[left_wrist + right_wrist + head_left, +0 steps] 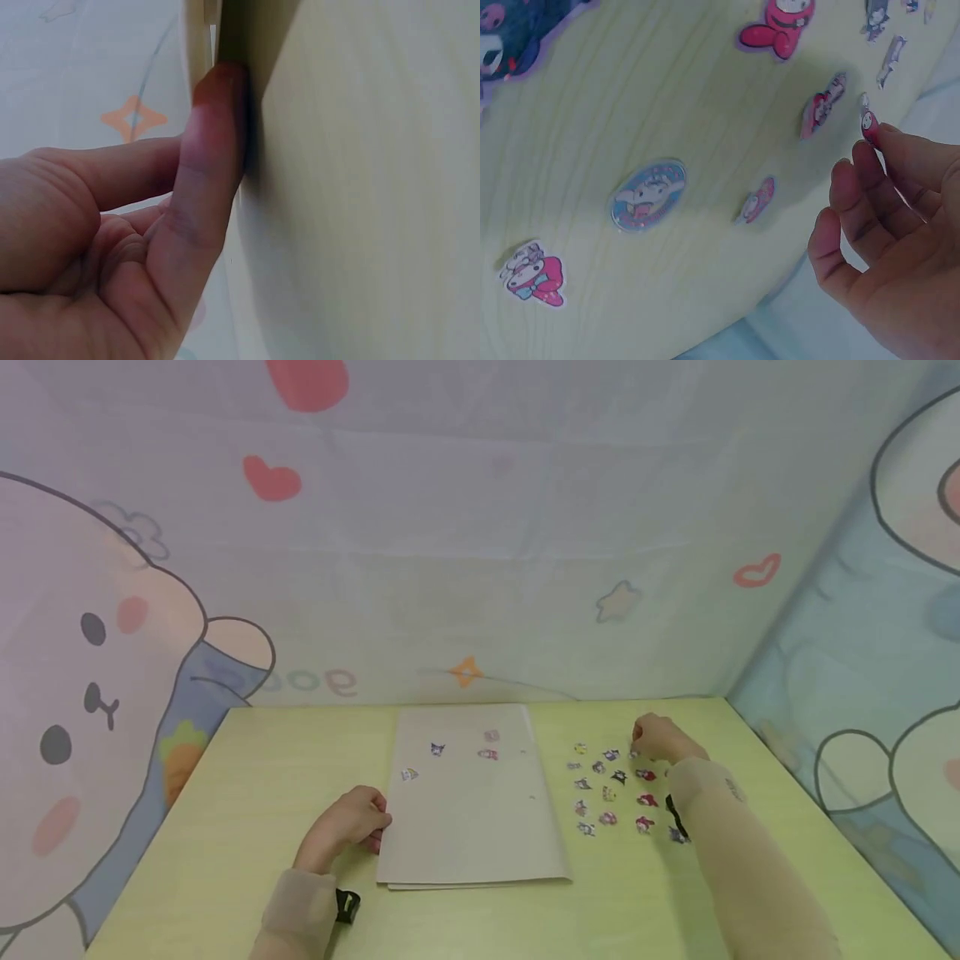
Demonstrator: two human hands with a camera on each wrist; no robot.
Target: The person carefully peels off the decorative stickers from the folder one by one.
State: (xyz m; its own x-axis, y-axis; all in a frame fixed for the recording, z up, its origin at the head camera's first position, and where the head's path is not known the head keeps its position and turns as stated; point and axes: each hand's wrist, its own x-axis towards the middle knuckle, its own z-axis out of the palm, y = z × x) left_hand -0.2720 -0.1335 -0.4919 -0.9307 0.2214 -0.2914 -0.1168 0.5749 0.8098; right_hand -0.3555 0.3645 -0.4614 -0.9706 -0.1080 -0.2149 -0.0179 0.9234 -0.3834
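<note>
Item: pale yellow bench [247, 793], set in a corner of cartoon-printed fabric walls [480, 527]. At its middle lies a grey paper sheet [472, 827], long side running near to far, over at least one more sheet whose edge shows along the near side; four small stickers sit on its far half, among them a dark blue one [437, 748] and a pale one [408, 774] at the left. Left hand [348, 827]: rests on the bench at the sheet's near-left edge, fingers loosely curled, holding nothing; the left wrist view shows one fingertip [221, 82] pressed against the edge of the sheets, the other fingers folded toward the palm. Right hand [660, 739]: at the far right of the bench, above the far edge of a cluster of loose stickers [611, 789]. The right wrist view shows thumb and forefinger closed in a pinch on a small red sticker [868, 124], held up off the bench surface, with the remaining fingers half curled and apart from it. Cluster: cartoon-character cutouts lying flat in rough rows to the right of the sheet, apart from one another. Seen close in the right wrist view: a round blue-and-white sticker [649, 195], a red-and-white figure [534, 274], a pink one [756, 201] and a large red one [778, 28]. Both forearms wear sheer beige sleeves; a black wrist mount [347, 906] shows at the left wrist.
</note>
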